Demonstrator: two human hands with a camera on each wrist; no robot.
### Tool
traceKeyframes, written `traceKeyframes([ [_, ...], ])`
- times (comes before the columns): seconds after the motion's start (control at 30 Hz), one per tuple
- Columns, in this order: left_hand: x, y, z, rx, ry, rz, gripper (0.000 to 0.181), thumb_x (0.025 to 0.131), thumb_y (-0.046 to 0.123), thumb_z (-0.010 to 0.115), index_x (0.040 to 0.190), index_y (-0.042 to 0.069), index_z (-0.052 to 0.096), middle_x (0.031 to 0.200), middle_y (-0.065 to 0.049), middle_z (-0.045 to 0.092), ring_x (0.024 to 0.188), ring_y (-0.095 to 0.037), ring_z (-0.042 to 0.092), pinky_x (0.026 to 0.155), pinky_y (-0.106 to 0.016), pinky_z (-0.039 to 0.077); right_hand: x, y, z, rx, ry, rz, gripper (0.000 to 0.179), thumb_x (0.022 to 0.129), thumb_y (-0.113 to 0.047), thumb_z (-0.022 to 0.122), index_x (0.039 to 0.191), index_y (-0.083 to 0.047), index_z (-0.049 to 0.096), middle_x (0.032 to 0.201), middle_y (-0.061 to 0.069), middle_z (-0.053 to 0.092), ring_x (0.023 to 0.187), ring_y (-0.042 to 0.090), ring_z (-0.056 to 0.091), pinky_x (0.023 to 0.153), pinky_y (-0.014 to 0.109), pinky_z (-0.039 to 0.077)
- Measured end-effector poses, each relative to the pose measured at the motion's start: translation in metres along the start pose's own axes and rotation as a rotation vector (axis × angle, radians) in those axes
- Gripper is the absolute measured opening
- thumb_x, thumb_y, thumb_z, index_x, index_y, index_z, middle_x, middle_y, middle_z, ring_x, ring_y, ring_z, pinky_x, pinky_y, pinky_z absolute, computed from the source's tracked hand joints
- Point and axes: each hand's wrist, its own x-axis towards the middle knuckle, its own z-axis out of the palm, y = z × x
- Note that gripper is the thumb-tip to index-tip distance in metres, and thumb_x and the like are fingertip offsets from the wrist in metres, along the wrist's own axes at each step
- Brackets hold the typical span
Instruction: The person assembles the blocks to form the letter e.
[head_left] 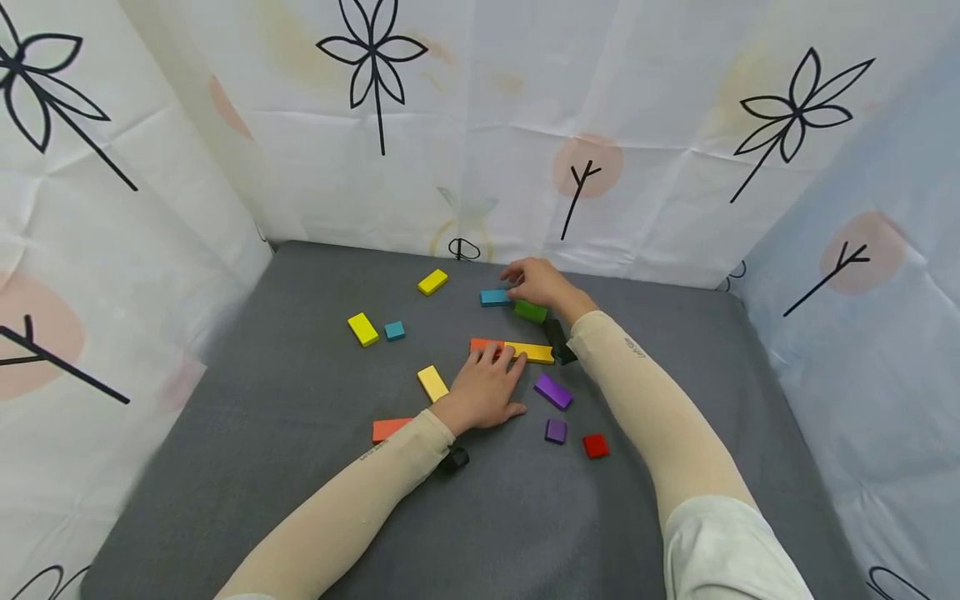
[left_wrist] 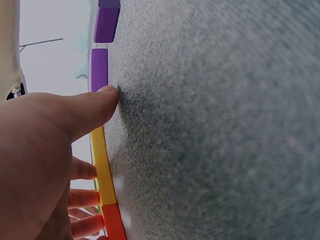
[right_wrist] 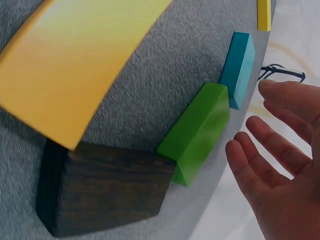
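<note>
My left hand [head_left: 486, 393] lies low over the table with fingers extended, fingertips at an orange block [head_left: 480, 342] and a golden-yellow block [head_left: 534, 353] placed end to end. In the left wrist view its thumb [left_wrist: 97, 107] stretches toward a purple block [left_wrist: 99, 70]. Farther back, my right hand [head_left: 543, 285] hovers with loosely bent fingers beside a blue block [head_left: 492, 298] and a green block [head_left: 530, 312]. Nothing sits between those fingers in the right wrist view. The green block meets the blue one at one end and a dark brown wooden block [right_wrist: 115, 187] at the other.
Yellow blocks [head_left: 363, 330] and a small blue block [head_left: 394, 331] lie on the left. Another orange block [head_left: 390, 429] and a black block [head_left: 454, 459] are partly under the left forearm. A small purple block [head_left: 556, 431] and a red block [head_left: 596, 446] lie nearer. Patterned cloth [head_left: 480, 108] surrounds the grey table.
</note>
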Motion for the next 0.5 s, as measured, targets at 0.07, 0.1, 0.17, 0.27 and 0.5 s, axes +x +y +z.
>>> traceKeyframes([
  [0.07,-0.002,0.001,-0.002,0.007,0.011,0.003,0.089,0.102,0.067,0.064,0.170,0.017,0.038,0.163,-0.011,0.040,0.149,-0.036,0.036,0.118,-0.053,0.038,0.001,0.000,0.003,0.000,-0.001,0.002,0.041,0.104,-0.011,0.073,0.144,-0.003,0.068,0.139,0.018,0.067,0.131,0.036,0.061,0.108,0.051,0.051],
  [0.1,-0.003,0.001,-0.002,0.008,0.015,0.004,0.089,0.102,0.067,0.064,0.170,0.017,0.039,0.163,-0.011,0.041,0.148,-0.036,0.037,0.118,-0.053,0.038,0.002,0.000,0.004,-0.002,0.000,0.001,0.041,0.104,-0.010,0.073,0.144,-0.003,0.068,0.139,0.018,0.067,0.130,0.036,0.061,0.108,0.050,0.051],
  [0.17,-0.003,0.001,0.000,0.009,0.021,0.006,0.089,0.102,0.067,0.065,0.170,0.016,0.039,0.163,-0.012,0.041,0.148,-0.036,0.037,0.118,-0.052,0.039,0.004,0.000,0.007,-0.010,0.001,-0.005,0.040,0.104,-0.009,0.074,0.143,-0.003,0.068,0.138,0.018,0.068,0.129,0.036,0.062,0.108,0.050,0.051],
  [0.27,-0.001,0.000,0.002,0.009,0.022,0.001,0.089,0.101,0.067,0.065,0.170,0.017,0.039,0.162,-0.011,0.041,0.147,-0.036,0.037,0.117,-0.053,0.039,0.007,0.000,0.010,-0.024,-0.002,-0.017,0.039,0.104,-0.010,0.074,0.142,-0.003,0.069,0.138,0.017,0.068,0.128,0.035,0.063,0.108,0.049,0.051],
  [0.5,0.002,-0.001,0.004,0.000,0.015,-0.001,0.091,0.100,0.067,0.066,0.170,0.017,0.038,0.163,-0.011,0.040,0.147,-0.036,0.037,0.118,-0.054,0.038,0.009,0.001,0.015,-0.017,-0.004,-0.005,0.037,0.104,-0.008,0.074,0.140,-0.004,0.072,0.139,0.015,0.069,0.128,0.034,0.062,0.108,0.048,0.051],
])
